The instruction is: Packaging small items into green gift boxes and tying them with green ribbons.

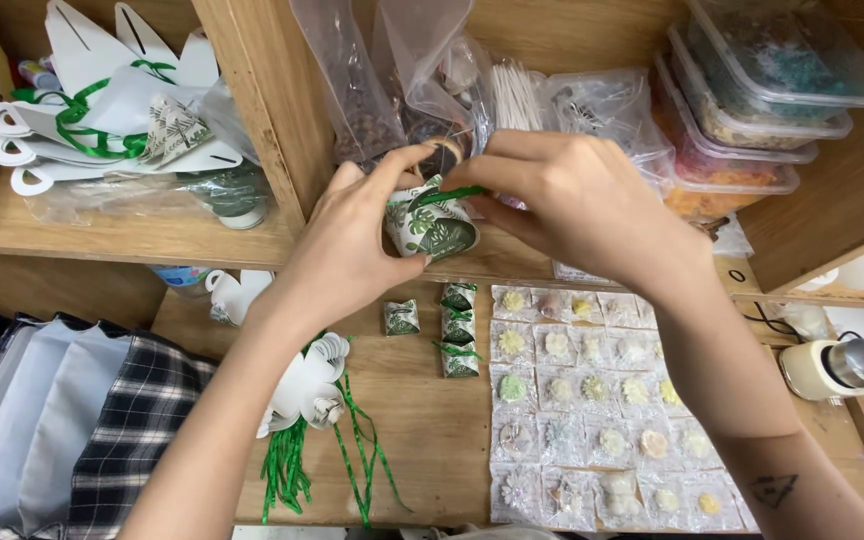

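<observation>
A small box (430,225) is held between the left hand (347,245) at nine o'clock and the right hand (577,200) at three. Finished boxes (457,330) are lined up on the table (432,430) at six o'clock of it, packets (592,400) at their three, ribbons (352,450) at seven. Stacked tubs (752,110) are shelved at two o'clock.

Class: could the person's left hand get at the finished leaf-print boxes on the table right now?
Probably not yet: the left hand grips the leaf-print box being tied. The finished boxes lie uncovered just below.
</observation>
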